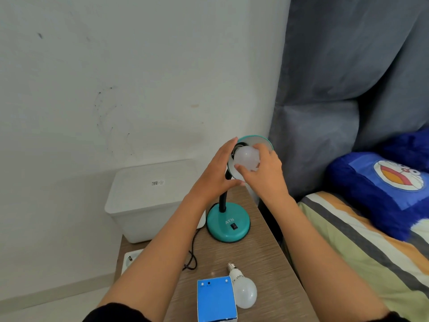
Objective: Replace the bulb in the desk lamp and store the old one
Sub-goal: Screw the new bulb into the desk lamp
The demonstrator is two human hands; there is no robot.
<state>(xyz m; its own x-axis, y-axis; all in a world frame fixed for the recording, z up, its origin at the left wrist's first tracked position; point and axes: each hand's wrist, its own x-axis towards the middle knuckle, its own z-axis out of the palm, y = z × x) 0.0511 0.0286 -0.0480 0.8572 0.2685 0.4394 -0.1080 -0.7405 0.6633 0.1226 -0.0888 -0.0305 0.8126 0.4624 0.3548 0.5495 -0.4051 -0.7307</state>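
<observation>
Right hand [264,175] gripping one bulb [246,158] in lamp [228,225], left hand [217,173] open; second bulb [245,292], one box [216,299].

Both arms reach forward to the lamp shade [260,141]: left hand [214,173] flat against its back, right hand [264,173] cupped at its mouth, fingers curled.

White translucent lidded plastic storage bin [148,201] against scuffed white wall [116,77], small barcode sticker [157,182] on lid. Wood-grain brown table [262,252], narrow, beside bed. White power strip [130,259] at table's left edge, partly hidden. Grey-blue curtain [348,77] hanging at right. Striped bedsheet [371,263], green, yellow, grey bands. Blue plush cartoon-cat pillow [383,189] lying on sheet.
</observation>
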